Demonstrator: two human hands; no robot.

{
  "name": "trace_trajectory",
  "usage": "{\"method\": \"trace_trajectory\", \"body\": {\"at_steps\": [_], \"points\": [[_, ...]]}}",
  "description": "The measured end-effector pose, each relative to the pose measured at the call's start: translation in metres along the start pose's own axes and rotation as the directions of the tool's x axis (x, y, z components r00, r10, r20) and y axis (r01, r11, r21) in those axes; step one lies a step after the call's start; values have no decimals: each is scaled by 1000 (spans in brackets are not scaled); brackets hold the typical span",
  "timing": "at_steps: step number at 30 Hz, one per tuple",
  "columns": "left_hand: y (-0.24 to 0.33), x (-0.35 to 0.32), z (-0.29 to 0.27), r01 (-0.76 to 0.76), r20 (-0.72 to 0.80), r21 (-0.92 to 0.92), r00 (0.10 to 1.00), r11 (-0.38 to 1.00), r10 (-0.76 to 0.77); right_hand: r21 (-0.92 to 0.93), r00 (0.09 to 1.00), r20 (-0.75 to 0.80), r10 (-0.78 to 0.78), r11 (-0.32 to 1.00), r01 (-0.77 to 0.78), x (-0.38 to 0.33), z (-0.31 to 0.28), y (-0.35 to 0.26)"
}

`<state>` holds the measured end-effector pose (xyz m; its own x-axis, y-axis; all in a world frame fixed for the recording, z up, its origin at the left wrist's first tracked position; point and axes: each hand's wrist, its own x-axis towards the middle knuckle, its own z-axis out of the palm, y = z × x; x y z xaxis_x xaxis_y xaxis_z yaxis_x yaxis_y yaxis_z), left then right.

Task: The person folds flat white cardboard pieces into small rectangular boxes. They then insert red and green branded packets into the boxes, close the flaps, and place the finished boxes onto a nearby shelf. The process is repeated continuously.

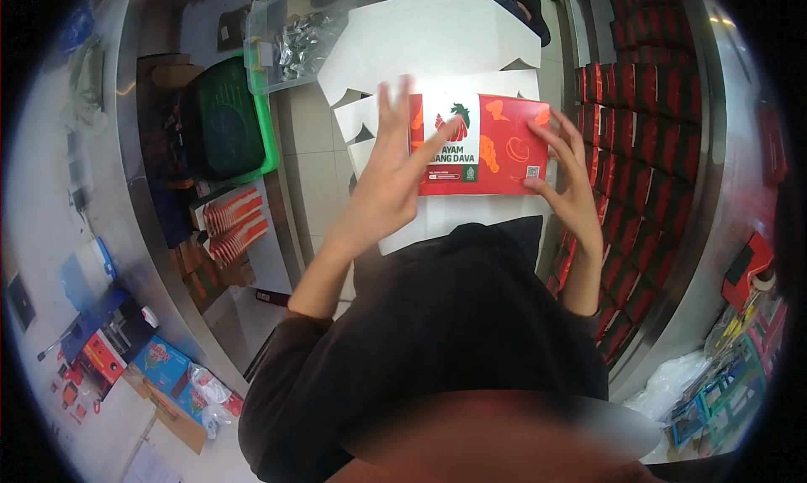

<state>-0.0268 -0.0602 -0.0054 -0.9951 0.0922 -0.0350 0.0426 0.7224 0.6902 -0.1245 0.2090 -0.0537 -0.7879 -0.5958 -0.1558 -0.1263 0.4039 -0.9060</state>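
Note:
A red cardboard food box with orange drawings and a white panel lies in front of me over flat white cardboard sheets. At the box's left end is my left hand; its fingers are stretched apart, some smeared by motion, and one reaches across the white panel. Whether that finger touches the box I cannot tell. My right hand grips the right end, thumb at the near corner and fingers along the edge. The underside of the box is hidden.
Many closed red and black boxes fill the right-hand shelf. To the left stand a green-rimmed container, a clear plastic bin with small packets, and red-striped cartons. Metal counter edges run along both sides.

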Motion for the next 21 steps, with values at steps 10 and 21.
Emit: {"method": "trace_trajectory", "body": {"at_steps": [10,21], "points": [[1,31,11,-211,226,458,967,864,117,-600,944,268,-193,733,320,38,11,-37],[12,42,7,-83,111,397,993,914,42,-905,933,88,-348,363,221,24,41,-32]]}}
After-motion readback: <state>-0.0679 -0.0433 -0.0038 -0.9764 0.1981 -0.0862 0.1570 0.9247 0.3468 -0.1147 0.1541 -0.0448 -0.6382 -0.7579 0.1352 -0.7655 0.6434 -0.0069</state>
